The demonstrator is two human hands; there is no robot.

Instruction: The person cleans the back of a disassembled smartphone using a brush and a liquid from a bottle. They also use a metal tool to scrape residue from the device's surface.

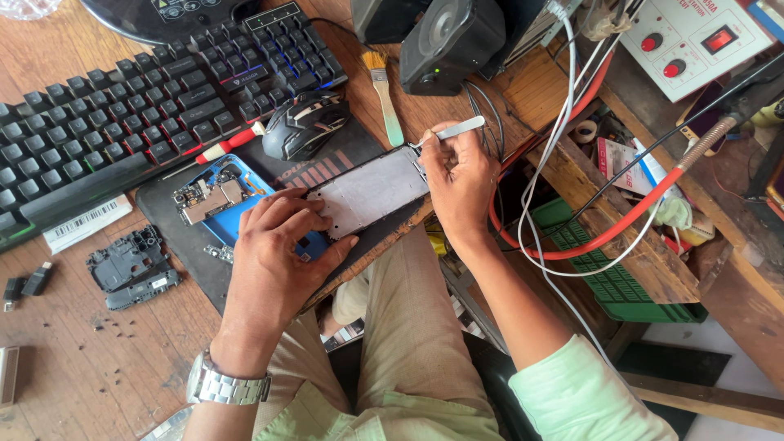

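Two hands: left (273,245) steadies one phone frame (371,189), right (459,175) tweezers (453,131)

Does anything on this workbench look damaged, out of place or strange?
Yes. The opened blue phone body lies with its circuit board exposed, and its black plastic covers lie loose on the wooden table. The grey metal phone frame under both hands overhangs the table edge.

There was only one view, from a camera worn on the person's head. It looked steeply down and a little forward, from close above, over the person's lap onto the wooden tabletop (98,367). The keyboard (122,114) lay at the top left edge, and a cluttered lower shelf (645,269) filled the right side.
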